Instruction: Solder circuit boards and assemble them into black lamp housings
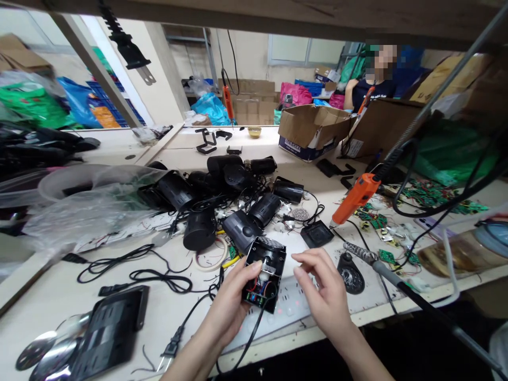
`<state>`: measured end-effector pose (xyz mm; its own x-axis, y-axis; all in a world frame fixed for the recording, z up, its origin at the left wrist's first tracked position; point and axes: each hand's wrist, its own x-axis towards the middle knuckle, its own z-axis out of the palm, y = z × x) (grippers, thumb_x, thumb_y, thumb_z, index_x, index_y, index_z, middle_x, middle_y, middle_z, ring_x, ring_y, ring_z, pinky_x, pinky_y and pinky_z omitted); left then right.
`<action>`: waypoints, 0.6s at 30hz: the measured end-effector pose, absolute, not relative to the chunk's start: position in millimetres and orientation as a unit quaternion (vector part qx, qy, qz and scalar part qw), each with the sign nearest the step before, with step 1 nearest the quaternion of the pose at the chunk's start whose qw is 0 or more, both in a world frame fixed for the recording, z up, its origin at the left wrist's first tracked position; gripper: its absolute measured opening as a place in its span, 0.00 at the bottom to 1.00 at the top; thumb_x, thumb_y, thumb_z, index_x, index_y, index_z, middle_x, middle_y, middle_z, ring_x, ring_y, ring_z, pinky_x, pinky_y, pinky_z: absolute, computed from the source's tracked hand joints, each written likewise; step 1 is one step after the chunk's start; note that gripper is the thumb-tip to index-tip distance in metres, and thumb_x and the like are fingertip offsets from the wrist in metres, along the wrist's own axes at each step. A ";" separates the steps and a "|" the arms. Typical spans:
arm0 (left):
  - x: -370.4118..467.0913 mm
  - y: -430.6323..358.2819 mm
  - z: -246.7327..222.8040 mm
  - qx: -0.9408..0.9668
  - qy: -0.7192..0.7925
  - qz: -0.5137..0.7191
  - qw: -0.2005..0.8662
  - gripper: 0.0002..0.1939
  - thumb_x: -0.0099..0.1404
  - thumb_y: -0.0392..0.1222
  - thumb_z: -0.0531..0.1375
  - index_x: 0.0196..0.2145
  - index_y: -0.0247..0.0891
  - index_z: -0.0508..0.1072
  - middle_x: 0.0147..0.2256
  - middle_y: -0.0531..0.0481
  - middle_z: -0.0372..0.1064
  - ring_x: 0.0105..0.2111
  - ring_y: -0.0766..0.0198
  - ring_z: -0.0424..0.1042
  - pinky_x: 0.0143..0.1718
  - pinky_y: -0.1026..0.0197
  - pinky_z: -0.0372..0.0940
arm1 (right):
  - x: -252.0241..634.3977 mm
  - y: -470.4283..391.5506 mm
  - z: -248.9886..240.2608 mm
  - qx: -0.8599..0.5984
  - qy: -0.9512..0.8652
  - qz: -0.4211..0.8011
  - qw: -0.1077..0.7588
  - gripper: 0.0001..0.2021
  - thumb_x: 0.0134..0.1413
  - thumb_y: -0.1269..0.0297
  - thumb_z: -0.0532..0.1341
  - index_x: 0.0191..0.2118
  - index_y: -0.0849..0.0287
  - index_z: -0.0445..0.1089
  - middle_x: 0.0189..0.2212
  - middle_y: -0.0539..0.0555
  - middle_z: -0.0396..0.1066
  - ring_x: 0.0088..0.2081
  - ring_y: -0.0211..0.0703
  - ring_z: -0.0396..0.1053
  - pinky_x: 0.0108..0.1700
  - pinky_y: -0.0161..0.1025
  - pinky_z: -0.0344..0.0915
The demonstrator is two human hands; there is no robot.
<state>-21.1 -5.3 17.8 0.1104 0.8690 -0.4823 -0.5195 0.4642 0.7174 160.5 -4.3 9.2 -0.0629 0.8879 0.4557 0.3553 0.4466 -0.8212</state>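
Head view shows the fingers of the left hand (232, 299) gripping an open black plastic housing (265, 272) above the tabletop (170, 307); the right hand's (323, 291) are parted, empty. Likely light and stiff with fragile wiring (253, 286), it suits holding by its outer walls.

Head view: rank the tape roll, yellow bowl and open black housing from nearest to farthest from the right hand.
1. Open black housing: held in the left hand
2. Tape roll: left of the housing
3. Yellow bowl: across the bench

A yellow bowl (254, 133) stands near an open cardboard box (297, 148).
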 end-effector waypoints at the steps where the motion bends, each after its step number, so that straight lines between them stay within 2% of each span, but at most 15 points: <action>1: -20.2 -6.1 17.7 0.192 0.466 0.481 0.718 0.18 0.53 0.48 0.70 0.38 0.37 0.76 0.29 0.53 0.72 0.28 0.66 0.68 0.31 0.65 0.63 | 159.4 -6.3 5.3 -0.481 -0.635 0.303 0.522 0.06 0.62 0.68 0.58 0.43 0.55 0.71 0.36 0.53 0.66 0.35 0.40 0.68 0.38 0.37 0.69; 3: -17.7 -7.7 18.5 0.196 0.474 0.481 0.711 0.21 0.52 0.48 0.70 0.43 0.38 0.75 0.32 0.52 0.73 0.31 0.63 0.70 0.34 0.64 0.64 | 153.9 -10.6 -1.8 -0.505 -0.538 0.409 0.536 0.06 0.60 0.61 0.61 0.41 0.56 0.69 0.34 0.52 0.68 0.33 0.40 0.69 0.36 0.38 0.69; 5: -14.9 -9.0 20.3 0.204 0.482 0.489 0.698 0.25 0.52 0.49 0.70 0.47 0.39 0.74 0.35 0.50 0.75 0.36 0.60 0.71 0.37 0.63 0.64 | 145.9 -14.7 -6.8 -0.496 -0.459 0.502 0.540 0.13 0.57 0.56 0.64 0.42 0.55 0.66 0.36 0.53 0.69 0.33 0.40 0.70 0.36 0.39 0.70; 7: -12.6 -9.8 22.3 0.220 0.490 0.501 0.678 0.27 0.52 0.49 0.69 0.48 0.40 0.73 0.38 0.50 0.76 0.40 0.58 0.71 0.40 0.63 0.63 | 138.3 -17.3 -9.6 -0.483 -0.421 0.544 0.542 0.19 0.53 0.52 0.66 0.45 0.55 0.63 0.38 0.54 0.70 0.35 0.41 0.71 0.38 0.39 0.70; 11: -10.6 -10.7 25.5 0.257 0.508 0.509 0.646 0.25 0.53 0.50 0.68 0.47 0.40 0.74 0.40 0.50 0.76 0.46 0.56 0.70 0.44 0.62 0.62 | 131.3 -16.6 -13.0 -0.489 -0.432 0.532 0.540 0.24 0.51 0.50 0.67 0.48 0.55 0.60 0.38 0.54 0.70 0.38 0.42 0.71 0.40 0.39 0.70; 18: -7.7 -11.6 25.9 0.257 0.518 0.515 0.633 0.23 0.52 0.50 0.68 0.44 0.41 0.74 0.39 0.50 0.76 0.45 0.55 0.70 0.46 0.60 0.62 | 125.9 -9.5 -13.7 -0.487 -0.458 0.522 0.529 0.23 0.52 0.51 0.65 0.49 0.55 0.60 0.34 0.51 0.68 0.32 0.40 0.69 0.32 0.36 0.67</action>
<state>-7.7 -11.6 25.9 -0.0674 0.9181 -0.3905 -0.3851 0.3371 0.8591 125.9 -9.5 -13.7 0.0359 0.9991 -0.0241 -0.1064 -0.0201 -0.9941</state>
